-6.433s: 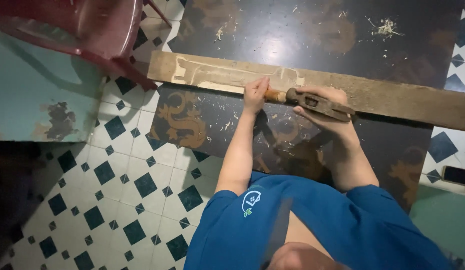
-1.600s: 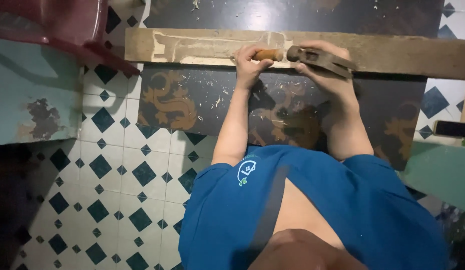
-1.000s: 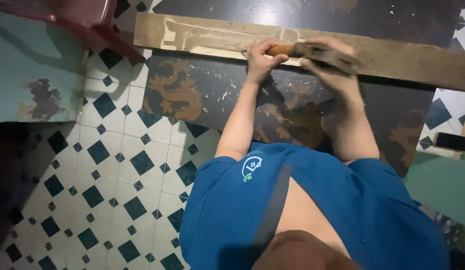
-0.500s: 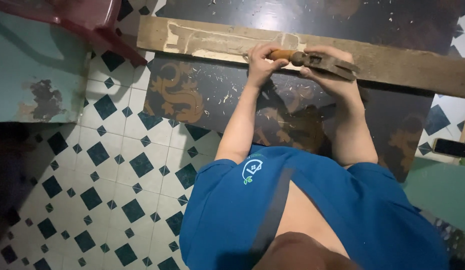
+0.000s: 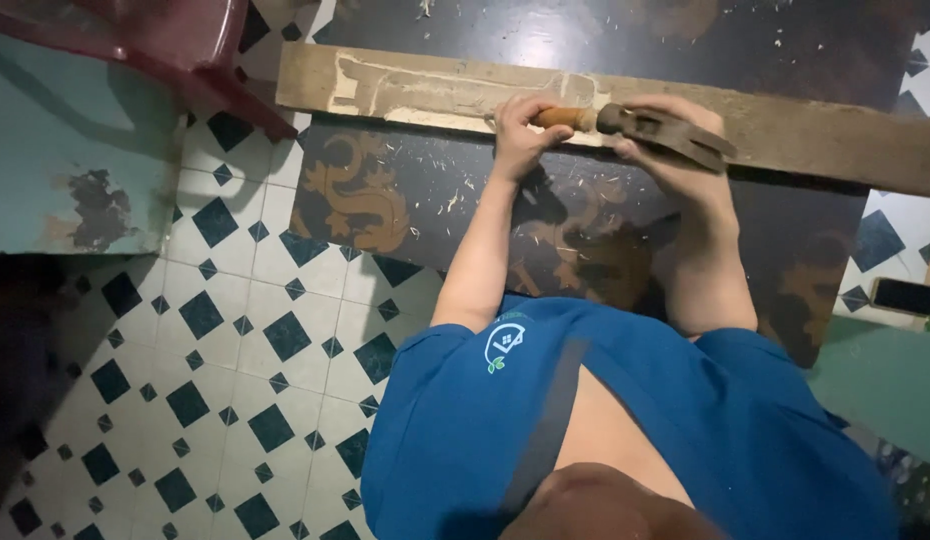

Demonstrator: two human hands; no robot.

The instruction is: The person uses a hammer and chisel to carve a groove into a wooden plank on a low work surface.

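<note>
Leaning over the floor, a person in a blue shirt (image 5: 625,430) is filling the nearest part of the view, both bare forearms reaching away from the body. Beyond the shirt, the white tiled floor (image 5: 235,350) with dark diamonds is giving way to a dark mat (image 5: 405,190) with a brown dragon pattern, wood shavings lying scattered over it. At the far edge of the mat, the left hand (image 5: 520,125) is closing its fingers around the orange-brown handle of a hammer (image 5: 635,125), while the right hand (image 5: 675,150) is wrapping around the dark metal head end of that tool. The hammer is lying lengthwise on a long wooden plank (image 5: 785,130), which is stretching across the floor from left to right. Farther left, a dark red plastic chair (image 5: 175,40) is standing just beside the plank's end.
</note>
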